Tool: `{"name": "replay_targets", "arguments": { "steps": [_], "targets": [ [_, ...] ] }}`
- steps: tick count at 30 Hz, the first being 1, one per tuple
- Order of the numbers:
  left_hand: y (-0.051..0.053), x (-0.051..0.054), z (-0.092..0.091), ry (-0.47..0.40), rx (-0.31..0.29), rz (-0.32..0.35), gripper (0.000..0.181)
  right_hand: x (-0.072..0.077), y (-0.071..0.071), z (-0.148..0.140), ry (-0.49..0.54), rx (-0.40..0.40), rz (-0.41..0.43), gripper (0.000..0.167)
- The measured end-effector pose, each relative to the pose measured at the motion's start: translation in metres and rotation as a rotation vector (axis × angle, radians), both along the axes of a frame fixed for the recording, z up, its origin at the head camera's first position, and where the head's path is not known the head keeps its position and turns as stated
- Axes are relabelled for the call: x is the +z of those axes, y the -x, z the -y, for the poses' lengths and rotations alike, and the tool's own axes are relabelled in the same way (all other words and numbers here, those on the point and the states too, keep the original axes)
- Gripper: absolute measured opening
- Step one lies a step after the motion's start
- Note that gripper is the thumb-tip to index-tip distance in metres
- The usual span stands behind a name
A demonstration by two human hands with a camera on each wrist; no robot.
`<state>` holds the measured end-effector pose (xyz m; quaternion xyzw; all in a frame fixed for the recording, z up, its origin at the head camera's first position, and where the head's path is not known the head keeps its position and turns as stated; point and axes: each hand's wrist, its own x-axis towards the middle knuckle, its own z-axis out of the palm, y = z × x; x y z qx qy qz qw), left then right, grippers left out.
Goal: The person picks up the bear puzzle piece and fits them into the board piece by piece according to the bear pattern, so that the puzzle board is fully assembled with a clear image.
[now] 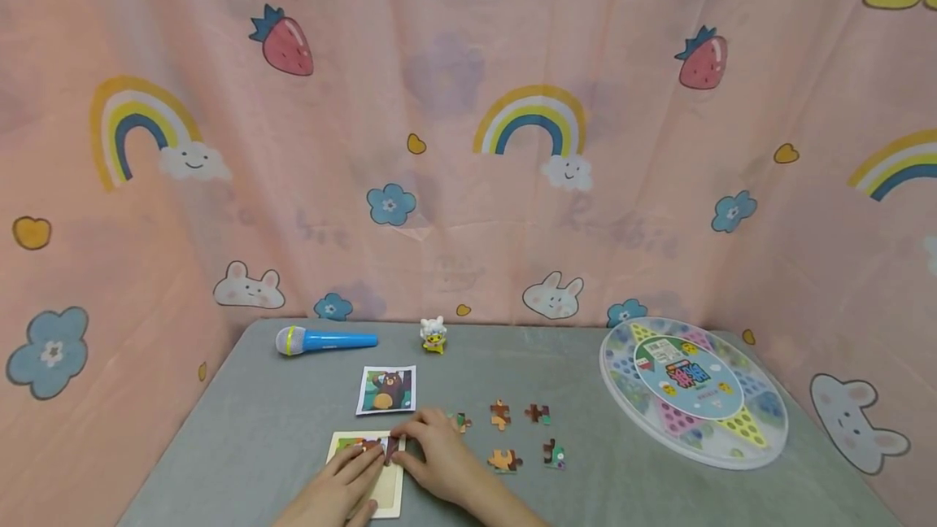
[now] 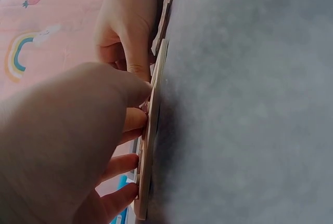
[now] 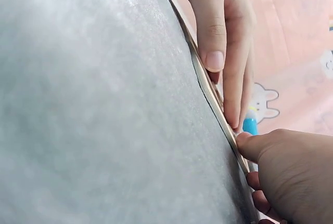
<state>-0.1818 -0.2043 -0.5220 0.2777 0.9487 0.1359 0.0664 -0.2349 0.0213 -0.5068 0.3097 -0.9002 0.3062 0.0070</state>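
Observation:
A pale wooden puzzle tray (image 1: 391,494) lies at the table's front, its far part filled with colored pieces and its near part bare. My left hand (image 1: 333,488) rests on the tray, its outstretched fingertips touching the picture pieces. At the far right corner, my right hand (image 1: 442,454) pinches a dark puzzle piece (image 1: 391,447) between thumb and index finger; my hands partly hide it. In the right wrist view, the right thumb lies on the tray, with other fingers by its edge. A bear picture card (image 1: 388,390) lies just beyond the tray.
Several loose puzzle pieces (image 1: 505,460) lie right of my right hand. A blue toy microphone (image 1: 329,341) and a small white-and-yellow figurine (image 1: 433,335) stand along the back. A round game board (image 1: 757,397) lies at right. A patterned pink curtain (image 1: 468,250) hangs behind the table.

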Motion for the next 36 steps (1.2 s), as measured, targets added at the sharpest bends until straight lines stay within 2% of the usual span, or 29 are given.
{"name": "replay_targets", "arguments": {
  "steps": [5,8,12,21,23,26,30,36],
  "targets": [
    [-0.002,-0.001,0.002,-0.018,-0.013,-0.042,0.058,0.0,0.0,0.0,-0.005,0.001,0.0,0.022],
    [-0.003,0.0,0.002,-0.022,-0.004,-0.034,0.059,0.0,0.0,0.0,0.0,0.002,0.006,0.022],
    [-0.002,0.004,0.003,-0.059,0.047,0.028,0.068,0.001,-0.001,-0.001,0.009,0.002,0.017,0.022],
    [-0.006,0.021,0.022,-0.16,0.173,0.079,0.092,0.003,0.003,-0.005,0.081,0.009,0.035,0.021],
    [-0.006,0.02,0.028,-0.183,0.182,0.094,0.095,0.003,0.006,-0.008,0.108,0.007,0.022,0.021],
    [-0.006,0.015,0.034,-0.205,0.17,0.067,0.096,0.007,0.011,-0.014,0.134,-0.013,0.006,0.021],
    [-0.007,0.012,0.038,-0.211,0.169,0.053,0.097,0.011,0.019,-0.026,0.167,-0.047,0.025,0.022],
    [-0.006,0.013,0.038,-0.267,0.22,0.138,0.097,0.017,0.028,-0.049,0.144,-0.094,0.027,0.026]
  ]
}}
